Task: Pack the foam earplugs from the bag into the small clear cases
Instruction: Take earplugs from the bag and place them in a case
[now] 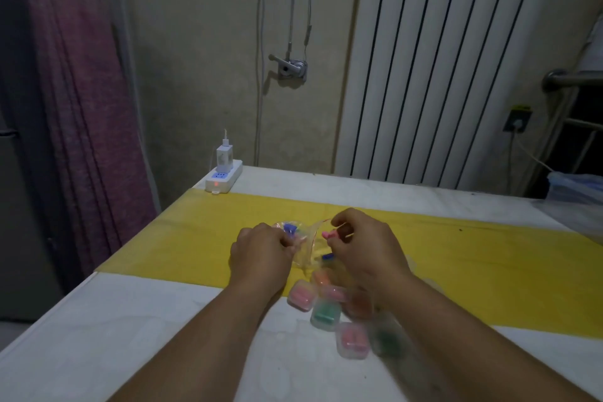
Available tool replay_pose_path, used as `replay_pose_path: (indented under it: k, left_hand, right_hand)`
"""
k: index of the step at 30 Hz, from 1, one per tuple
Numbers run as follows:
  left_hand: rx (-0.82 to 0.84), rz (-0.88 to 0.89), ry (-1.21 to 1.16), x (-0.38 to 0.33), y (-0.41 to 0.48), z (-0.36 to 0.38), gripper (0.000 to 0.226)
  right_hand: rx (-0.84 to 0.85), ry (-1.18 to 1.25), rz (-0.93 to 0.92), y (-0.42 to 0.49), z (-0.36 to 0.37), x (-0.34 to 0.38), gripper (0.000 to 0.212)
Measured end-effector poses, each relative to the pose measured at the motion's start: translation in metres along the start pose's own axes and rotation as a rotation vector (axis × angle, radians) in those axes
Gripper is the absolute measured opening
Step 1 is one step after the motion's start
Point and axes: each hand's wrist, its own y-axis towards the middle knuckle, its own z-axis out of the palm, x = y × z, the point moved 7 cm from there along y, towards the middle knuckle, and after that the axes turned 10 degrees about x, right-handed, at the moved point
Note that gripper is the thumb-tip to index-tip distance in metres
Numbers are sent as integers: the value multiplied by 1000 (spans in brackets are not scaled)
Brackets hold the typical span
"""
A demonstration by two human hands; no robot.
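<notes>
Where the two hands meet, the crumpled clear plastic bag [306,248] lies on the yellow strip [202,238] that crosses the white table [130,320], its thin red-lined mouth turned up toward the right side. A few blue foam earplugs [288,227] show through its far end, and one more blue piece sits at its near edge, just under the right hand. The left hand [261,251] has its fingers curled under and pinches the bag's left side. The right hand [362,245] is also curled, thumb and fingertips pinching a pink foam earplug [327,234] right at the bag's mouth. Nearer the person, between the forearms, the small clear cases [325,315] lie in a loose cluster on the white surface; pink and green plugs show inside them. The right forearm covers part of this cluster, the cases beneath it are blurred, and their number cannot be told. Both hands hide their own fingertips, so the exact grip is hard to make out. At the table's far left corner a white power strip [225,178] carries a white charger [224,157]; behind stand a white ribbed radiator [440,59] and a purple curtain [81,91]
</notes>
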Motion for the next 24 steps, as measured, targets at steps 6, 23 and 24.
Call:
replay_pose_path:
  k: [6,23,24]
  left_hand:
    - [-212,240,-122,-33,-20,-26,32]
    - [289,104,-1238,-74,-59,9,13]
    - [279,116,-1247,-73,-59,8,16]
  right_hand:
    - [-67,433,99,-32,-18,-29,23]
    - [36,722,30,-59,-39,-34,5]
    - [38,667,31,-59,-40,-34,6]
